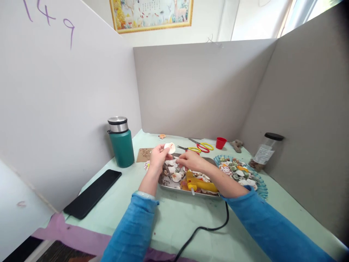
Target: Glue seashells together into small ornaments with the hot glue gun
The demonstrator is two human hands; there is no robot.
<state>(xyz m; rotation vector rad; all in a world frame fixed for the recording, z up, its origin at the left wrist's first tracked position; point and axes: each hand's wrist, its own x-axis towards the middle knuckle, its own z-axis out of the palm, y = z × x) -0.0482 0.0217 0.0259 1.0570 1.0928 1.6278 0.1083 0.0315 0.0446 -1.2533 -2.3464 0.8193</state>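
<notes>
My left hand [158,157] is raised over the far left of a metal tray [174,187] and pinches a pale scallop shell [170,147] between its fingertips. My right hand [189,159] is beside it, fingers closed in a pinch on something small that I cannot make out, close to the shell. The tray below holds several shells [174,175]. A yellow glue gun [200,185] lies on the tray's near right part, its black cord [207,228] trailing toward me.
A blue dish of mixed shells [260,183] sits right of the tray. A green flask [121,142] and black phone [92,193] are on the left. Scissors [200,148], a red cup [220,142] and a dark-lidded jar [265,151] stand behind. Partition walls enclose the table.
</notes>
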